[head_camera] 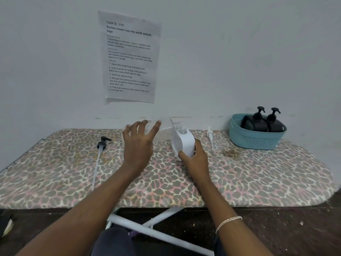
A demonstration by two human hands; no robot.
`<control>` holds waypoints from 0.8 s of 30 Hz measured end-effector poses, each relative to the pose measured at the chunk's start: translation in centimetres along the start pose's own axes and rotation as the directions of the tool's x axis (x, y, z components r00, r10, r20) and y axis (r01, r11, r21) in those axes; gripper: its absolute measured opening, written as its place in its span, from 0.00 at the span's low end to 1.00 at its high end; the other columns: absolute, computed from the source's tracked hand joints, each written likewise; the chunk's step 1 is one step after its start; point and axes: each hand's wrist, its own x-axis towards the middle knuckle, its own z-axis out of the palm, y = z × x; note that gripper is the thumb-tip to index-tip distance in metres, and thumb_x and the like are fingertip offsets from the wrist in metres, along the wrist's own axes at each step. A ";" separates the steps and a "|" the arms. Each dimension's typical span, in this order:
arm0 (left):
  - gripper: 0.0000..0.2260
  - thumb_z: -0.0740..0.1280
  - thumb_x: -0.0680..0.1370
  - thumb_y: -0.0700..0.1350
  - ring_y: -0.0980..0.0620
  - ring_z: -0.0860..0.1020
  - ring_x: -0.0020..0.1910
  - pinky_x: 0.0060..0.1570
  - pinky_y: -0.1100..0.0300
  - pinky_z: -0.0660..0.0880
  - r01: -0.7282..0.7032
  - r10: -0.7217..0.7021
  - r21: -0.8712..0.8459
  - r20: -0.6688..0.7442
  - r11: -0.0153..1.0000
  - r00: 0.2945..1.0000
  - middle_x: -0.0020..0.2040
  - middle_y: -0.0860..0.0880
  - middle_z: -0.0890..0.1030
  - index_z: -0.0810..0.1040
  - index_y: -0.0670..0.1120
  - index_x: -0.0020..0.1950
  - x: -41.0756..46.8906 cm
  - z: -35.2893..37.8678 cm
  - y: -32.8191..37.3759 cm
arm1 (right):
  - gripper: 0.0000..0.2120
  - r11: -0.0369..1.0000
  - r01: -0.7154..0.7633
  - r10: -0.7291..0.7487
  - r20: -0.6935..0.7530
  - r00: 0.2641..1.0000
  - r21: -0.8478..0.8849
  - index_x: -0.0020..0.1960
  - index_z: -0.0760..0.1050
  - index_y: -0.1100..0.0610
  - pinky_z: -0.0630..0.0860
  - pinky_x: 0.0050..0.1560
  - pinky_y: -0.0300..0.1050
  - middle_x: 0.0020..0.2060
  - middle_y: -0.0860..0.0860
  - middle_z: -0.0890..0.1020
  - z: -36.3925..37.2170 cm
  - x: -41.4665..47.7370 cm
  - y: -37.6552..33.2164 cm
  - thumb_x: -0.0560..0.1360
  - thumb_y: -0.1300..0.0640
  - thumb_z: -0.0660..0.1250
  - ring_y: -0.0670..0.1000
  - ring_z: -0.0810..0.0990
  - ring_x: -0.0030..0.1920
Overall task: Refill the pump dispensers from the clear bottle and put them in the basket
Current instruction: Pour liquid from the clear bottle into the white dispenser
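My right hand (195,159) grips a white dispenser bottle (184,143) from its near side; the bottle stands uncapped and tilted slightly left on the board. Just behind it is the clear bottle (176,124), very faint, with its threaded neck close to the white bottle's opening. My left hand (138,145) hovers with fingers spread in front of the clear bottle's body; I cannot tell whether it touches it. A white pump head (209,134) lies to the right of the white bottle. To the left lies a black pump head (103,143) with a long tube.
A teal basket (256,143) stands at the back right and holds two black pump dispensers (265,121). The work surface is a leopard-print ironing board (239,178) against a wall. A printed sheet (129,56) hangs on the wall. White board legs (158,231) show below.
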 end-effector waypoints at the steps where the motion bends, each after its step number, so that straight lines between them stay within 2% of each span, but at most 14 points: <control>1: 0.38 0.77 0.70 0.34 0.37 0.75 0.67 0.65 0.36 0.68 -0.007 0.007 0.003 0.004 1.000 1.000 0.69 0.40 0.78 0.72 0.54 0.78 0.1 0.0 -0.1 | 0.27 1.000 0.000 0.000 0.000 1.000 0.002 0.70 0.71 0.40 0.83 0.44 0.41 0.59 0.44 0.80 0.0 0.0 0.0 0.75 0.51 0.75 0.45 0.81 0.56; 3: 0.38 0.77 0.70 0.34 0.37 0.75 0.67 0.65 0.36 0.68 -0.023 0.023 0.013 0.013 1.000 1.000 0.69 0.40 0.77 0.72 0.54 0.78 0.3 -0.1 -0.2 | 0.27 1.000 -0.003 0.003 0.000 1.000 0.004 0.71 0.71 0.41 0.83 0.42 0.40 0.59 0.44 0.80 0.0 0.0 0.0 0.75 0.52 0.75 0.44 0.81 0.55; 10: 0.39 0.75 0.70 0.31 0.36 0.75 0.68 0.67 0.36 0.65 -0.087 0.084 0.082 0.032 0.993 0.996 0.69 0.40 0.77 0.72 0.54 0.77 1.2 -0.6 -0.7 | 0.28 1.000 -0.014 0.014 -0.005 1.000 0.001 0.71 0.71 0.41 0.85 0.47 0.50 0.59 0.44 0.80 0.1 0.0 0.1 0.74 0.51 0.75 0.47 0.82 0.56; 19: 0.39 0.72 0.69 0.28 0.35 0.75 0.68 0.66 0.37 0.63 -0.162 0.157 0.155 0.043 0.975 0.987 0.69 0.40 0.77 0.73 0.53 0.77 2.0 -1.3 -1.2 | 0.29 1.000 -0.017 0.017 0.001 1.000 0.000 0.72 0.70 0.40 0.86 0.50 0.53 0.59 0.42 0.79 0.0 0.0 0.0 0.75 0.50 0.75 0.46 0.81 0.57; 24: 0.39 0.71 0.69 0.27 0.35 0.75 0.68 0.66 0.36 0.65 -0.191 0.185 0.161 0.048 0.968 0.981 0.69 0.39 0.77 0.73 0.53 0.77 2.5 -1.7 -1.3 | 0.29 1.000 -0.010 0.010 0.010 1.000 -0.006 0.74 0.70 0.42 0.83 0.49 0.46 0.60 0.43 0.79 -0.1 0.0 0.1 0.76 0.51 0.75 0.46 0.80 0.57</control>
